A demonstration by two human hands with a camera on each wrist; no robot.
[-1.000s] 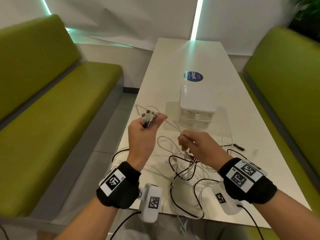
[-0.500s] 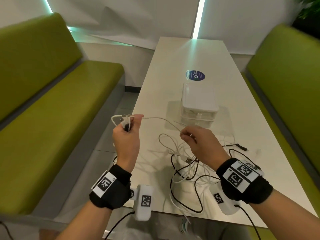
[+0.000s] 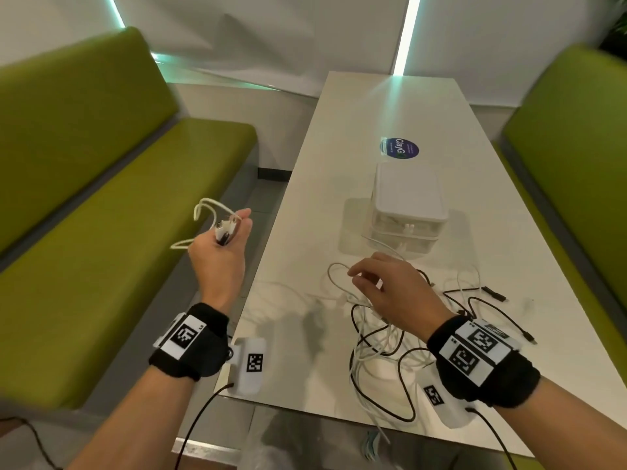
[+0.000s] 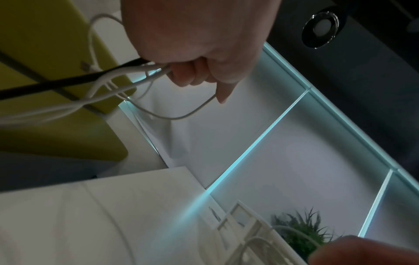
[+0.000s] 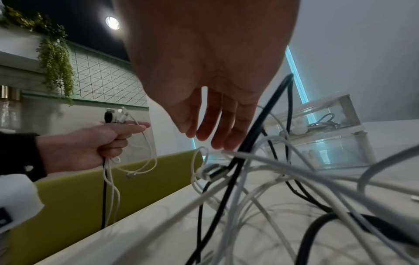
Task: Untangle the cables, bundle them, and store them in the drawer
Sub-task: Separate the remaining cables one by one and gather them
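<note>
Several white and black cable ends [image 3: 225,228] fill our left grip [image 3: 220,256], beyond the white counter's [image 3: 288,351] left edge; our right grip [image 3: 390,290] hovers slack over the tangled cables [image 3: 376,337].

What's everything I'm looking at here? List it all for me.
Table: one, white, centre, between the benches.
Drawer unit: one, white and clear, two drawers, mid-table; a coiled cable shows inside.
Cable tangle: several, white and black, on the near table.
Held cable ends: a few white, one black, plugs up, in the left grip.
Sticker: one, dark blue, beyond the drawer unit.
Benches: two, olive green, either side.
Hanging plants: green, on the wall.
Left hand: grips the cable ends beside the table.
Right hand: fingers relaxed, over the tangle.
</note>
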